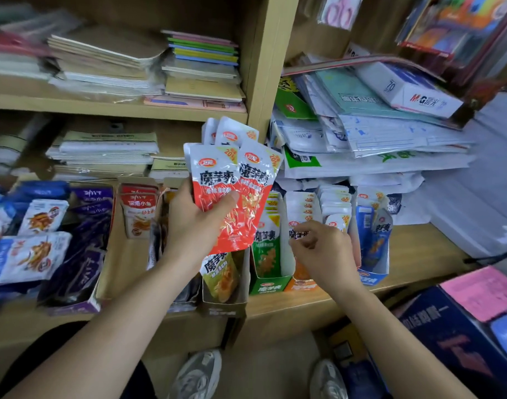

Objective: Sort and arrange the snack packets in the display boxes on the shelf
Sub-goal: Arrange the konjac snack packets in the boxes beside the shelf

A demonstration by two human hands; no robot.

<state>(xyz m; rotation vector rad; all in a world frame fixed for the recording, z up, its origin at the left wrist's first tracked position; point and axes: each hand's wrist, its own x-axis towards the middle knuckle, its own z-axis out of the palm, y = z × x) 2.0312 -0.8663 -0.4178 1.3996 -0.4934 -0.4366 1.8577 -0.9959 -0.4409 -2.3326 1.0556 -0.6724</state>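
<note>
1. Here, a wooden shelf (404, 254) runs across the view at waist height, seen from above by the person working at it.
2. A row of open cardboard display boxes (271, 286) stands on the shelf, and each holds small snack packets upright in a file.
3. A fanned bunch of red packets (217, 180) is held up above the boxes. They look light, thin, glossy and crinkly, so they are likely to slide over one another. Gripping low across the whole stack seems the safest hold.
4. The left hand (194, 223) grips that bunch, with the thumb across the front and the fingers behind.
5. The right hand (327, 249) curls over a white packet (296, 234) in the orange box (299, 285). Whether it pinches the packet's top edge or only touches it cannot be told.
</note>
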